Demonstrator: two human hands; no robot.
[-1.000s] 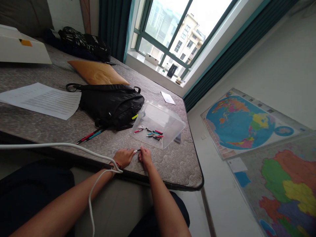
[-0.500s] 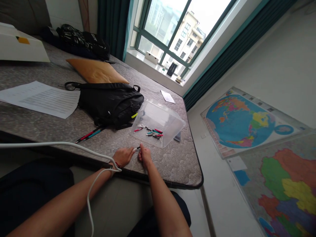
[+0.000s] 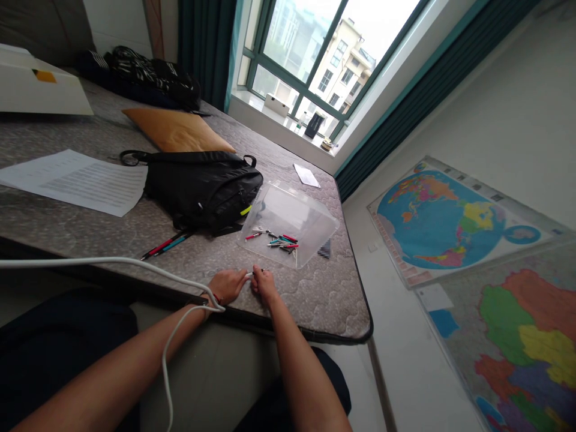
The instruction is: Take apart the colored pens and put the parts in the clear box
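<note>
Close to the mattress's front edge, my left hand (image 3: 227,285) is closed on the white barrel of a pen (image 3: 249,275). From the other side my right hand (image 3: 263,284) pinches the pen's dark end, so the fingers hide most of it. Just beyond the hands stands a clear plastic box (image 3: 310,223) with several pen parts (image 3: 282,241) in red, teal, black and silver on its bottom. To the left, pens with red and teal barrels (image 3: 166,245) lie side by side on the mattress, against a black backpack (image 3: 202,186).
A white cable (image 3: 112,260) runs across the left and loops by my left wrist. Printed paper (image 3: 85,180), a brown padded envelope (image 3: 177,131), dark clothes (image 3: 139,78) and a white box (image 3: 40,84) lie on the mattress (image 3: 333,300). A wall with maps (image 3: 441,216) bounds the right side.
My right hand's fingers have closed further over the pen's dark end, so less of it shows. My left hand stays nearly in place.
</note>
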